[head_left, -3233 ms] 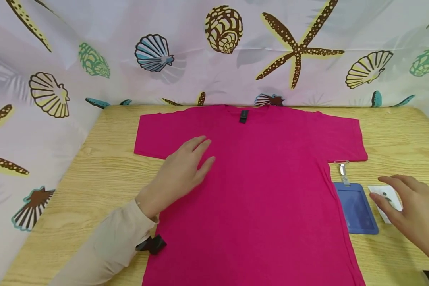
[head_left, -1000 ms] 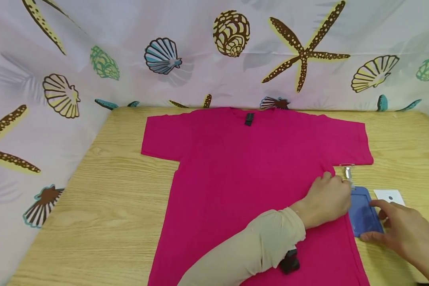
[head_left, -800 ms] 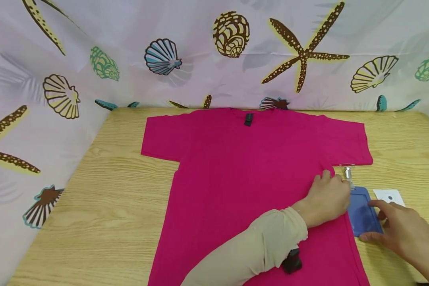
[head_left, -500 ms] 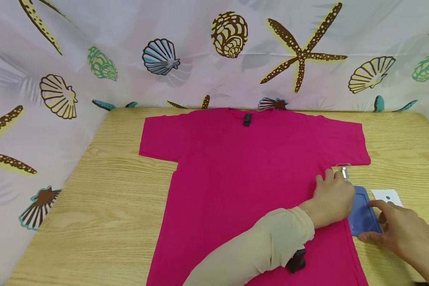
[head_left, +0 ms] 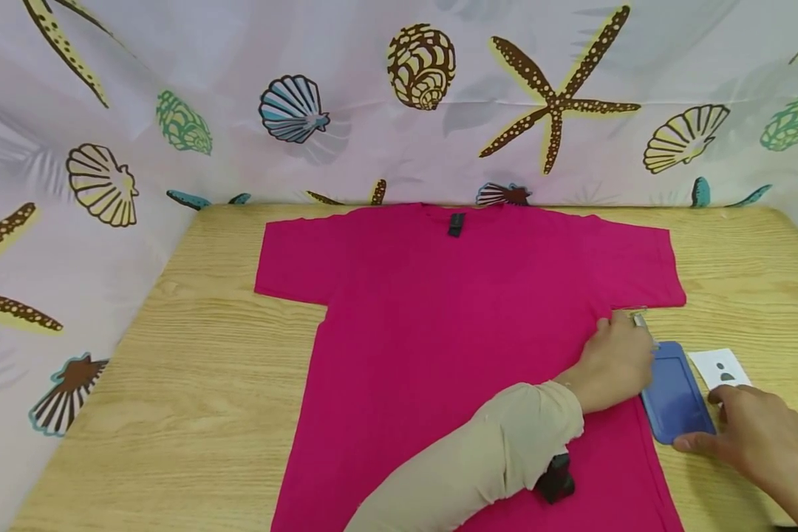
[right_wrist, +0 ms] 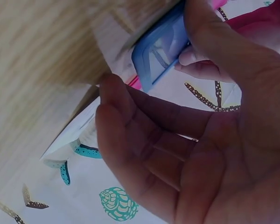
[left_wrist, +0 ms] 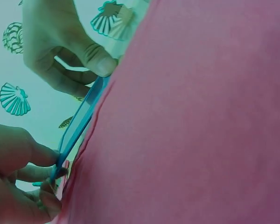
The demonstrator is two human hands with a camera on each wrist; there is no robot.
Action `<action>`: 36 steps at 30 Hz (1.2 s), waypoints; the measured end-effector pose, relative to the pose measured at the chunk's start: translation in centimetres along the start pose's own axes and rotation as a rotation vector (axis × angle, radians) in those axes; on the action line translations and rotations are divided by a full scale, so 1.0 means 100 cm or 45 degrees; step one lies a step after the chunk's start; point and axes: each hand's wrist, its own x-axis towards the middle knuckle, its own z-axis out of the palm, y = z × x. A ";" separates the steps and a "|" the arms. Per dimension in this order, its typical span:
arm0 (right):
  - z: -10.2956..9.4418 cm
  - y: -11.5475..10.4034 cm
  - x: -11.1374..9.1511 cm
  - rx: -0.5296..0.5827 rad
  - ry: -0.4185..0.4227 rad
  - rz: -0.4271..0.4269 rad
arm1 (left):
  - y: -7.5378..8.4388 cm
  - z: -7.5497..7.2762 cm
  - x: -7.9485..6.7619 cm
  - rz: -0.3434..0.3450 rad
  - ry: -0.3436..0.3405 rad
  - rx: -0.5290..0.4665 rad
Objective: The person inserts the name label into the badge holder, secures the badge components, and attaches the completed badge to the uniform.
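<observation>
The left hand (head_left: 615, 366) reaches across the pink T-shirt (head_left: 452, 318) and pinches the clip end of a blue badge holder (head_left: 680, 395). Its fingers partly hide the metal clip (head_left: 640, 321). In the left wrist view the holder (left_wrist: 81, 121) appears edge-on, with the left thumb and fingers on its near end. The right hand (head_left: 765, 440) has its thumb at the holder's lower right corner. Its other fingers, loosely bent, reach to a white card (head_left: 714, 363) printed with a dark person icon and cover the card's lower part.
The T-shirt lies spread flat on a wooden table (head_left: 173, 391), its neck label (head_left: 456, 224) toward the back. A curtain (head_left: 366, 96) printed with shells and starfish hangs behind and at the sides. Black wrist gear (head_left: 556, 479) sits under the left sleeve (head_left: 499, 451).
The left hand crossed the shirt to the badge holder. The right hand came to the holder's edge; its index finger has since moved off toward the card. The holder has turned slightly.
</observation>
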 end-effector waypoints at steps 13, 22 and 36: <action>0.001 -0.003 0.002 0.035 -0.029 0.033 | -0.018 -0.014 -0.014 -0.100 0.008 -0.795; -0.005 -0.012 0.002 0.181 0.142 -0.020 | -0.041 -0.026 -0.024 -0.023 0.037 -1.012; -0.012 -0.028 0.003 0.757 0.032 0.038 | -0.072 -0.043 -0.046 0.054 0.074 -1.270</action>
